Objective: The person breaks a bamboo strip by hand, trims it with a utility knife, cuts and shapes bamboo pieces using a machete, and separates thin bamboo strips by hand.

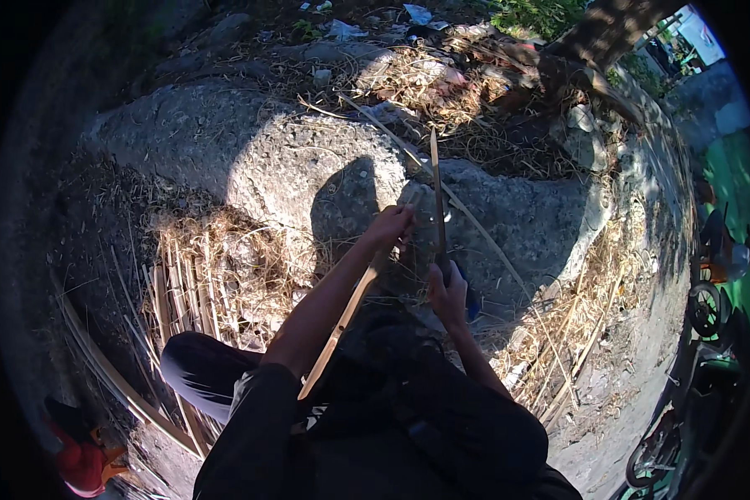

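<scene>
My left hand (392, 227) is closed around a split bamboo strip (335, 335). The strip slants from beside my lap up past my fist, its pale tip just beyond my fingers. In my right hand (448, 295) is a long-bladed knife (438, 193), gripped by its handle, with the narrow blade pointing away from me. The blade stands to the right of the strip's tip, apart from it. A blue patch shows beside my right hand; I cannot make out what it is.
Before me lies a long rough stone ledge (283, 167). A thin bamboo strip (492, 237) leans across it. Split bamboo lengths (175, 287) lie at my left among straw-like shavings (242, 258). Farther off are a tree trunk (612, 33) and, at right, a wheel (705, 309).
</scene>
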The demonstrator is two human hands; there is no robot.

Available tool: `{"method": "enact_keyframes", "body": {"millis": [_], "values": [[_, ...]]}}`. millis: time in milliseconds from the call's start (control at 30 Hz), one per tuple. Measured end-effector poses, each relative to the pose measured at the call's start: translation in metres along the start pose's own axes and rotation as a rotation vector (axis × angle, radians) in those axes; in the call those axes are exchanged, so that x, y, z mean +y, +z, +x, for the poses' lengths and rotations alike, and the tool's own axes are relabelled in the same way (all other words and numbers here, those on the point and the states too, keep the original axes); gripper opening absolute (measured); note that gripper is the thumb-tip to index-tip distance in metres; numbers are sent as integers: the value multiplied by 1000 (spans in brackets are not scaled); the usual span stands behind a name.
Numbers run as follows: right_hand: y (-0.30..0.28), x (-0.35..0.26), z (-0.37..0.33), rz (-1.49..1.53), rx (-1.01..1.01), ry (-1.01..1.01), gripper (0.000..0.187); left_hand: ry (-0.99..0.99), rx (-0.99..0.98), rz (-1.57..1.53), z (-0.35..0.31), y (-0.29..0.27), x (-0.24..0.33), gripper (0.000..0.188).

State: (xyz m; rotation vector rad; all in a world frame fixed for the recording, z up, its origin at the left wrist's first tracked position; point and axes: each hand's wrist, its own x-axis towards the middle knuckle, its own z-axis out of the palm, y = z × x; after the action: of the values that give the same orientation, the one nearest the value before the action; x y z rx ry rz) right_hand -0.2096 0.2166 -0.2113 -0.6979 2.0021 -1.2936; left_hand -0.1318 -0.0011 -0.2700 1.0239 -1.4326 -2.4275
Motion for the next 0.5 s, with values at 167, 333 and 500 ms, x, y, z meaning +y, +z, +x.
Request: {"method": "enact_keyframes", "body": {"millis": [167, 333, 500], "values": [[-11, 8, 20, 10, -26, 69, 36, -75, 32, 47, 30, 20, -19, 46], [1, 7, 27, 38, -8, 17, 31, -16, 104, 130, 39, 20, -27, 47], [2, 3, 33, 55, -33, 57, 38, 16, 145, 199, 34, 20, -21, 47]]}}
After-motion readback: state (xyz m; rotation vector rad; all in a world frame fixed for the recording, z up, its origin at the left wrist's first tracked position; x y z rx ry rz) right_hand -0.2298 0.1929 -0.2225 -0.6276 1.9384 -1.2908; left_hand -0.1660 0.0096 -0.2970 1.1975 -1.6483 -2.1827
